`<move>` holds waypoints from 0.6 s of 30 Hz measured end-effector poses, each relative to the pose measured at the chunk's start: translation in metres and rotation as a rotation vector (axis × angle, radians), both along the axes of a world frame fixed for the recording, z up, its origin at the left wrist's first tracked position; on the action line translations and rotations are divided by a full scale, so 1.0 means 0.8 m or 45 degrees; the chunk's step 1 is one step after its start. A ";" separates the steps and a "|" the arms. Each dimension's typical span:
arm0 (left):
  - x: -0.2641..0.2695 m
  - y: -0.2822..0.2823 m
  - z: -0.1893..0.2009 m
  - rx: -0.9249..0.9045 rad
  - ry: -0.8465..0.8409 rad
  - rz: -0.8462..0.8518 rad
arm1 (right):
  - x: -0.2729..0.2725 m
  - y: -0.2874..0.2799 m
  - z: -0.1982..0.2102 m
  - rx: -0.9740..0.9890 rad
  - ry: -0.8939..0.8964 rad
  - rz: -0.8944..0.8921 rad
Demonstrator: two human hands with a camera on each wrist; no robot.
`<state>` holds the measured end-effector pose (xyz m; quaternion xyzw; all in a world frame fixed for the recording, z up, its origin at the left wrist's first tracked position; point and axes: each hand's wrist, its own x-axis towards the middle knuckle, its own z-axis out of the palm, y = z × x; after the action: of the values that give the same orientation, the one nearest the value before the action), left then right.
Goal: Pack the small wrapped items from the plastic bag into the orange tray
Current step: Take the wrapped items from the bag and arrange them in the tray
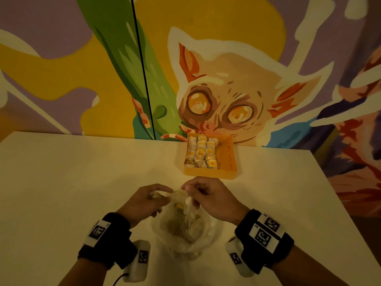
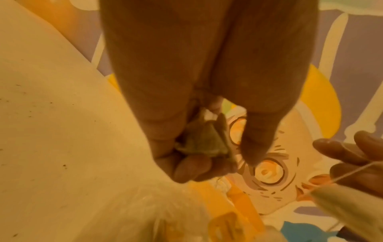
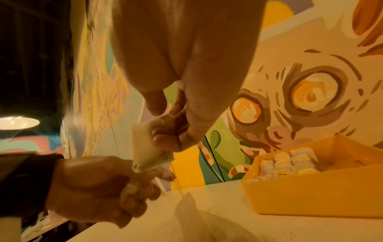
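The orange tray (image 1: 209, 174) sits at the table's far edge, with several small wrapped items (image 1: 201, 151) packed in rows along its left side; its right strip is bare. The clear plastic bag (image 1: 183, 230) lies near me, with more items inside. Above its mouth my left hand (image 1: 159, 198) grips a pyramid-shaped item (image 2: 199, 140) in curled fingers. My right hand (image 1: 191, 196) pinches a white item (image 3: 145, 145) between thumb and fingertips, beside the left hand (image 3: 99, 185). A thin string (image 2: 352, 172) runs between the two hands. The tray (image 3: 311, 196) stands right of both.
The white table (image 1: 82, 182) ends at a painted mural wall (image 1: 226, 79) just behind the tray. The table's right edge (image 1: 338, 193) slants close to the tray. A lit lamp (image 3: 18, 122) shows far off to the left.
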<state>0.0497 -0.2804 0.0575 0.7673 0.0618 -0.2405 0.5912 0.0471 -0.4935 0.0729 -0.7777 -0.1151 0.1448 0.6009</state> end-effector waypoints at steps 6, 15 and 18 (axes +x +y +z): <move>-0.003 -0.017 0.029 -0.049 -0.139 -0.403 | 0.001 0.001 0.016 -0.014 -0.042 0.126; -0.002 -0.033 0.017 -0.056 -0.318 -0.236 | 0.000 -0.008 0.005 0.097 0.011 -0.019; -0.001 -0.034 0.013 -0.057 -0.334 -0.176 | 0.002 -0.003 0.000 0.064 0.118 -0.175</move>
<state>0.0493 -0.3072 0.0679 0.7812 -0.0742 -0.1796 0.5933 0.0487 -0.4961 0.0731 -0.7608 -0.0372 0.1362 0.6335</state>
